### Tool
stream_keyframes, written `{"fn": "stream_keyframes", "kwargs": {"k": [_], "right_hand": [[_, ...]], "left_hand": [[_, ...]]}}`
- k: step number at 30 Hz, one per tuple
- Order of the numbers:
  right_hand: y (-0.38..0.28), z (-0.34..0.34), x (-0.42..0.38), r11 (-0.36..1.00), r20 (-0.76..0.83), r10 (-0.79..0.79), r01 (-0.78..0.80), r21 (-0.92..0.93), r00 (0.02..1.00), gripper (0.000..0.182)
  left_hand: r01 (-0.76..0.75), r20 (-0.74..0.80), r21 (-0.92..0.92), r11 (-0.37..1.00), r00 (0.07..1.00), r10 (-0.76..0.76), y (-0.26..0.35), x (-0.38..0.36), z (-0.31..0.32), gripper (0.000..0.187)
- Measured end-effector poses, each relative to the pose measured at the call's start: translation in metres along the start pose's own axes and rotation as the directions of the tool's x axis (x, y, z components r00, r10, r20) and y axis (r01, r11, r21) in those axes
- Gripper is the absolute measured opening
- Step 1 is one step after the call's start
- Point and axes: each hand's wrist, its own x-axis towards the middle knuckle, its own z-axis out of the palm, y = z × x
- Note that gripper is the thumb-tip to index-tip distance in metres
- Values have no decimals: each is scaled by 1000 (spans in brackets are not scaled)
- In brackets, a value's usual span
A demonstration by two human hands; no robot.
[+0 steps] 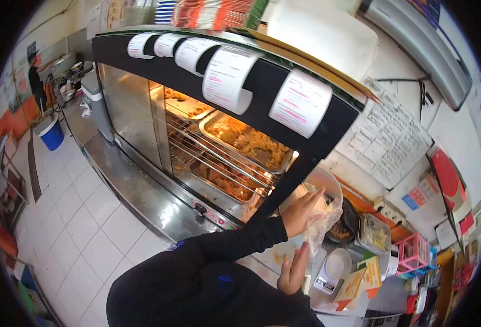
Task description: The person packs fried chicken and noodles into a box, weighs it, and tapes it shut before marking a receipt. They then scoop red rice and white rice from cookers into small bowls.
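Observation:
My left hand (301, 213) has its fingers stretched out straight, with a clear, crumpled plastic bag (321, 224) against its palm side. Below it, my right hand (293, 272) is turned toward the left one, its thumb apart and its straight fingers at the lower end of the bag. The bag hangs between the two hands. Just beyond the left hand is a pale round tub (327, 182). A small digital scale (326, 280) with a round bowl on it stands to the right of my right hand.
A lit warming cabinet (224, 174) holds metal trays of fried food (246, 141); order slips (300, 103) hang along its top. On the counter are a dark pan (341, 223), a container (374, 233), orange-white cartons (360, 283) and a pink basket (413, 255). Another person (35, 82) stands far left.

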Motion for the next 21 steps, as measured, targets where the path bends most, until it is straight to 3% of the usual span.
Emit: {"fn": "stream_keyframes", "kwargs": {"k": [2,3,5,6,7,8,9,11,12,13,15,16,17,18,21], "right_hand": [[-10,-6,3,959,39,-181,185,-214,983,55],[4,-8,23,920,-32,-296,276,-280,955,54],[9,-16,92,915,-298,-383,315,-253,874,49],[38,-30,121,941,-300,-318,262,-214,899,47],[72,-43,156,962,-303,-256,212,-173,918,46],[90,-50,193,930,-346,-315,215,-298,884,42],[118,-58,222,641,-306,-394,20,-767,867,36],[111,-66,237,803,-303,-225,1,-596,926,31],[101,-69,241,868,-278,-138,-20,-496,951,30],[49,-58,224,956,-344,-158,56,-289,926,26],[30,-54,192,879,-254,-371,249,-408,893,23],[32,-57,174,822,-202,-465,336,-459,862,22],[38,-62,153,862,-152,-397,311,-400,905,22],[46,-68,131,898,-101,-328,277,-342,939,23],[69,-98,62,992,-190,57,-34,122,980,27]], "left_hand": [[-8,-39,-32,999,999,7,2,10,-12,79],[-41,-20,7,999,999,41,8,14,-19,80],[-9,82,129,992,997,-1,28,12,-35,80],[-2,130,192,981,991,-23,33,9,-42,80],[-130,138,144,981,984,110,28,2,-45,70],[-69,362,1,998,930,64,51,5,-71,65],[24,573,-116,993,818,47,86,6,-102,60],[-259,207,-157,953,935,288,117,-7,-133,54],[-364,36,-34,931,930,365,120,-5,-153,56],[-438,-128,103,893,885,448,121,6,-170,59],[-279,-448,193,941,828,337,119,30,-187,67],[-230,-471,144,962,839,272,119,42,-189,72],[-181,-490,91,979,848,202,120,55,-189,76],[-183,-448,137,974,865,225,113,67,-189,80],[-223,-462,-273,936,884,76,121,95,-176,61]]}}
